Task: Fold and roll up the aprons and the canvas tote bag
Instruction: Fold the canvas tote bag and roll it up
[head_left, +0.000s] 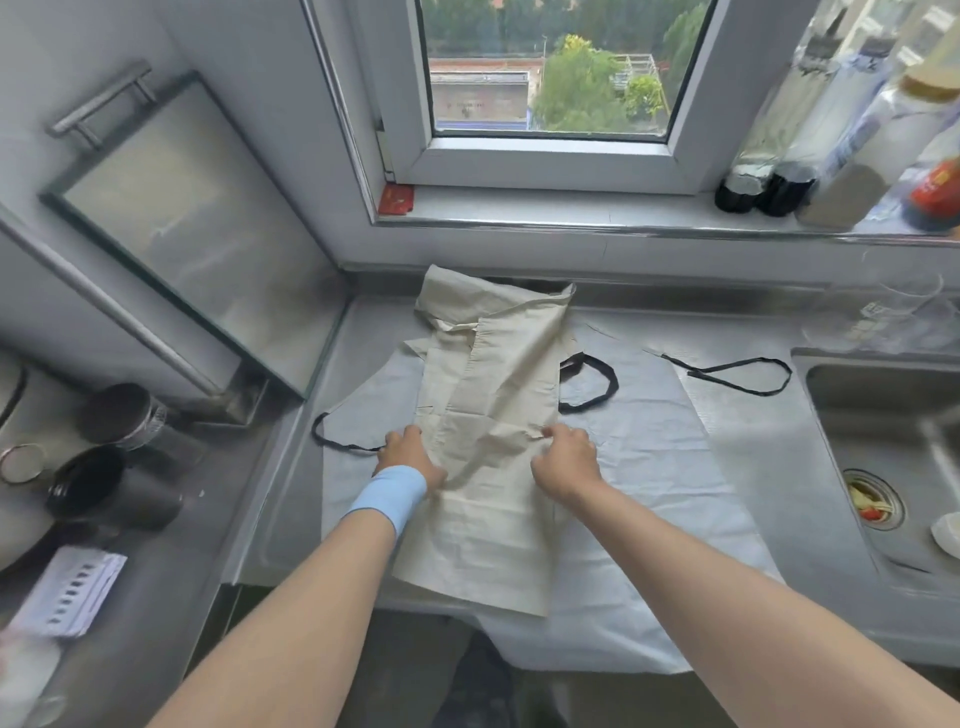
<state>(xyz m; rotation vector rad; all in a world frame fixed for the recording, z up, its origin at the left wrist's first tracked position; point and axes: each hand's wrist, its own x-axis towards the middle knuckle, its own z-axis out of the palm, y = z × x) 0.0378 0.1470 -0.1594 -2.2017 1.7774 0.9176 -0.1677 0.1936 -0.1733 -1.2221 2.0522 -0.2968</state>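
A beige canvas tote bag (493, 384) lies lengthwise in a long folded strip on the steel counter, running from the back wall toward me. Under it a pale grey-white apron (649, 467) is spread flat, its black straps (737, 374) looping out on both sides. My left hand (408, 454), with a light blue wristband, presses down on the tote's left edge. My right hand (566, 457) pinches a fold of the tote near its middle right edge. The apron's front hem hangs over the counter edge.
A steel sink (883, 457) with food scraps in its drain lies at the right. Dark jars (119, 415) and a paper packet (67, 592) stand at the left. Bottles (779, 187) line the window sill, and a glass-door cabinet (197, 234) sits at the back left.
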